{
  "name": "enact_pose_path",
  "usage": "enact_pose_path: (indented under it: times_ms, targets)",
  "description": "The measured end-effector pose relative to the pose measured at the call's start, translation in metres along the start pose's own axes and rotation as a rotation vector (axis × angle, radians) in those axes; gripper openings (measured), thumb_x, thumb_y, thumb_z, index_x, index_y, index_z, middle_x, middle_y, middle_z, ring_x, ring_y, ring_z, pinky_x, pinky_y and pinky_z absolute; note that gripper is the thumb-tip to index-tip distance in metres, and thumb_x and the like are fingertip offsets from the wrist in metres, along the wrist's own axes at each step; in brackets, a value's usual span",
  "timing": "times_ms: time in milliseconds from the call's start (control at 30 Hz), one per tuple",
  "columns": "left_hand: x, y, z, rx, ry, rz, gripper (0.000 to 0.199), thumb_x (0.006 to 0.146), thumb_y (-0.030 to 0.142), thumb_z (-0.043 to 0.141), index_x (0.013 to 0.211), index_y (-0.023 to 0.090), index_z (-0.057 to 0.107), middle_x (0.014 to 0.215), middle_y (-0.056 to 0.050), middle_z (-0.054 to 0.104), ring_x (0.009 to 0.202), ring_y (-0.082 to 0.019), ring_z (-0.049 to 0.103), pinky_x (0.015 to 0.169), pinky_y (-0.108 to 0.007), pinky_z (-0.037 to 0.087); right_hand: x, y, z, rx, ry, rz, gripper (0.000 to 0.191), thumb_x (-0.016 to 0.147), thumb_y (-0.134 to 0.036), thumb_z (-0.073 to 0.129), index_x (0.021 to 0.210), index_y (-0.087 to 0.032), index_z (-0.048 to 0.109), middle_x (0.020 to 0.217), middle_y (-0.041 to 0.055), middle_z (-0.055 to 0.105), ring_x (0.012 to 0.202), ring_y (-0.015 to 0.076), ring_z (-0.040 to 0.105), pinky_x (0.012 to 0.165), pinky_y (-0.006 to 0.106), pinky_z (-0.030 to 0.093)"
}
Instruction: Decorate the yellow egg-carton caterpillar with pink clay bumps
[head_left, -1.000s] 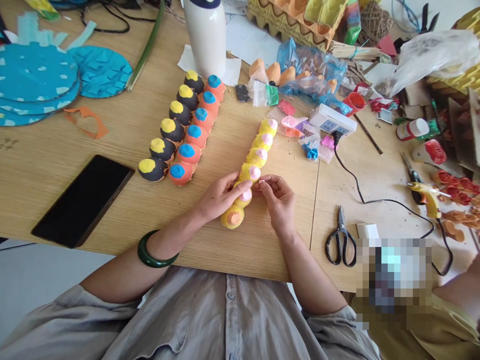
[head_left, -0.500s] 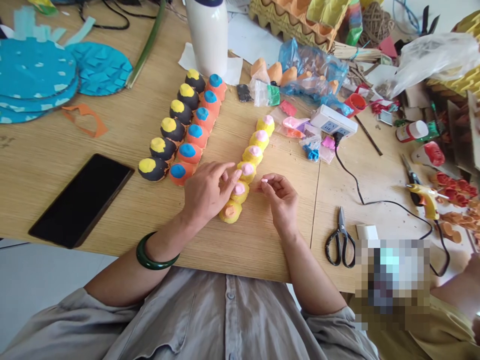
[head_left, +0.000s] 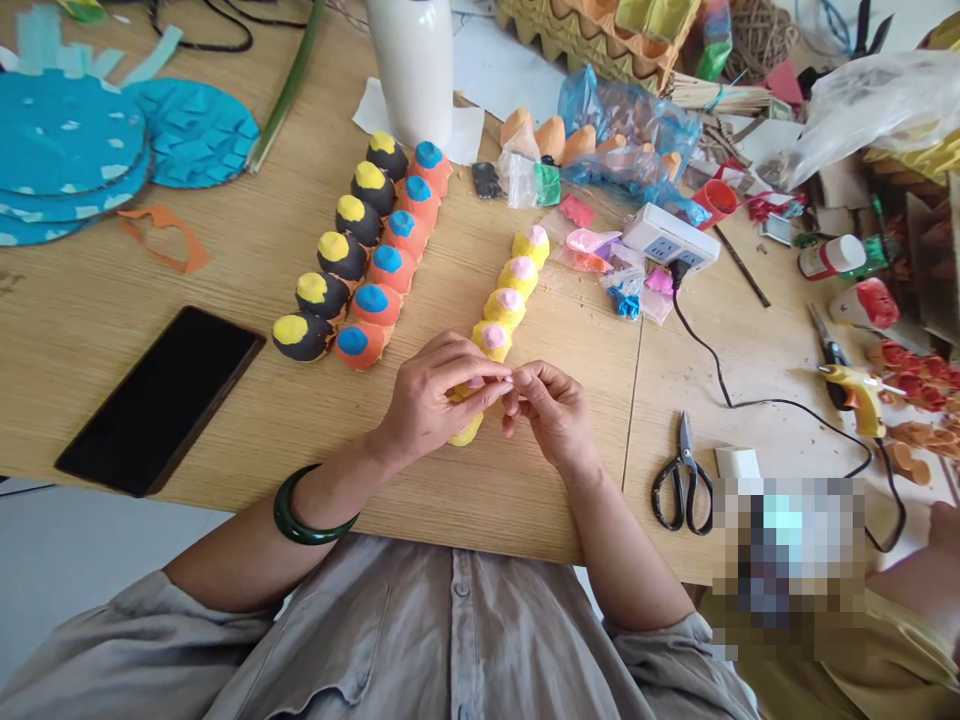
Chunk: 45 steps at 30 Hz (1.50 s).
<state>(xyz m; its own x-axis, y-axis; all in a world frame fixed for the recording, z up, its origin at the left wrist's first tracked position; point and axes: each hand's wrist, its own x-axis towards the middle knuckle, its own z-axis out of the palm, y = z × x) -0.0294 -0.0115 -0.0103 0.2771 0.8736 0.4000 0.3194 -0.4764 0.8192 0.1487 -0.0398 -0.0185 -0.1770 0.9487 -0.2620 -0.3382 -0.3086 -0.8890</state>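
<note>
Grip pinched shut above the pink-dabbed yellow row

Right-hand grip [head_left: 551, 415] closes to a tight pinch, thumb against curled fingers. Left-hand grip [head_left: 442, 395] curves in from the other side until its fingertips [head_left: 499, 372] meet the pinch just above the row of yellow egg-carton cups with pink dabs [head_left: 504, 308]. Anything held between the fingers is too small or too hidden to tell. Both grips cover the lower cups, leaving only yellow edges showing at 6 o'clock, while the rest of the row runs toward 1 o'clock along the light wood worktop [head_left: 225, 430].

Work this close seems to call for small movements: a light, even pinch from the fingertips, with the hands kept clear of the neighbouring cups so that the line stays straight.

Forearms converge in a narrow V, the left coming in from 8 o'clock with a dark green bangle [head_left: 315, 510] at the wrist, the right from 5 o'clock, both from grey shirt sleeves [head_left: 142, 640].

Two rows lie side by side at 10 o'clock: orange cups with blue tops [head_left: 386, 275] and black cups with yellow tops [head_left: 341, 225]. A black smartphone [head_left: 160, 400] lies at 9 o'clock, black-handled scissors [head_left: 682, 490] at 4 o'clock and a white power strip [head_left: 667, 237] at 1 o'clock. A co-worker's hand [head_left: 945, 530] stays well apart at the far right edge.
</note>
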Motion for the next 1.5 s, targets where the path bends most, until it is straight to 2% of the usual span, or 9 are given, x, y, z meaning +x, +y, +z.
enact_pose_path:
  times_ms: [233,533,700,933,1067,1200,1333,1433,1500]
  targets:
    - [0.000,-0.001,0.000,-0.042,0.006,-0.002,0.010,0.093,0.034,0.078,0.098,0.026,0.083,0.091,-0.004,0.080,0.089,-0.022,0.070,0.087,-0.036,0.053,0.000,-0.001,-0.002,-0.043,0.009,-0.025,0.038,0.087,-0.055,0.084,0.081,-0.020,0.069,0.064,-0.0054,0.068,0.050,0.0094,0.063,0.048,0.023,0.061]
    - [-0.001,-0.002,0.002,-0.002,-0.003,0.057,0.011,0.095,0.032,0.077,0.089,0.024,0.080,0.083,-0.004,0.077,0.083,-0.020,0.068,0.082,-0.035,0.054,-0.004,-0.011,0.001,-0.227,0.047,-0.102,0.042,0.088,-0.058,0.082,0.074,-0.020,0.070,0.064,-0.0029,0.070,0.051,0.0102,0.066,0.051,0.024,0.059]
    - [-0.003,-0.006,0.005,0.001,0.061,0.156,0.006,0.095,0.026,0.077,0.091,0.022,0.078,0.083,-0.002,0.076,0.081,-0.017,0.068,0.080,-0.032,0.055,-0.002,-0.010,0.000,-0.176,0.037,-0.045,0.043,0.086,-0.061,0.082,0.075,-0.020,0.072,0.065,-0.0022,0.072,0.051,0.0115,0.067,0.052,0.025,0.061]
    - [-0.001,-0.005,0.002,-0.006,0.067,0.132,0.005,0.094,0.028,0.079,0.091,0.023,0.078,0.084,-0.001,0.077,0.086,-0.018,0.070,0.085,-0.033,0.056,-0.002,-0.009,-0.001,-0.193,0.026,-0.093,0.038,0.090,-0.058,0.080,0.079,-0.021,0.076,0.068,-0.0009,0.073,0.054,0.0127,0.068,0.054,0.027,0.061]
    - [0.003,-0.002,-0.004,-0.305,0.229,-0.135,0.009,0.095,0.029,0.075,0.096,0.021,0.072,0.103,-0.004,0.076,0.095,-0.018,0.073,0.087,-0.033,0.061,0.001,-0.005,-0.003,-0.217,0.162,-0.144,0.041,0.091,-0.063,0.075,0.089,-0.022,0.078,0.069,-0.0010,0.070,0.058,0.0128,0.064,0.056,0.028,0.059]
    - [0.012,-0.006,-0.008,-0.773,0.361,-0.515,0.007,0.084,0.018,0.071,0.085,0.020,0.065,0.093,-0.003,0.073,0.074,-0.014,0.069,0.064,-0.026,0.060,0.007,0.004,-0.007,-0.273,0.231,-0.115,0.042,0.087,-0.064,0.078,0.083,-0.022,0.075,0.072,0.0002,0.069,0.058,0.0129,0.061,0.055,0.028,0.057]
    - [0.021,-0.009,-0.012,-0.921,0.262,-0.756,0.004,0.072,0.013,0.064,0.073,0.016,0.065,0.074,-0.001,0.061,0.058,-0.008,0.053,0.049,-0.018,0.042,0.008,0.012,-0.006,-0.342,0.210,-0.143,0.042,0.088,-0.064,0.076,0.085,-0.023,0.073,0.078,0.0011,0.071,0.058,0.0129,0.061,0.055,0.029,0.056]
    - [0.022,-0.009,-0.016,-0.771,0.139,-0.813,0.011,0.076,0.025,0.067,0.081,0.016,0.070,0.062,0.003,0.049,0.049,-0.007,0.035,0.043,-0.020,0.025,0.009,0.014,-0.007,-0.372,0.192,-0.165,0.040,0.090,-0.063,0.076,0.085,-0.023,0.073,0.078,0.0009,0.071,0.057,0.0126,0.061,0.054,0.029,0.055]
    - [0.021,-0.011,-0.020,-0.538,0.038,-0.773,0.020,0.080,0.035,0.069,0.087,0.017,0.072,0.061,0.004,0.049,0.051,-0.009,0.036,0.046,-0.023,0.026,0.010,0.015,-0.008,-0.374,0.184,-0.180,0.039,0.090,-0.062,0.076,0.086,-0.023,0.073,0.077,0.0005,0.071,0.056,0.0122,0.061,0.053,0.028,0.055]
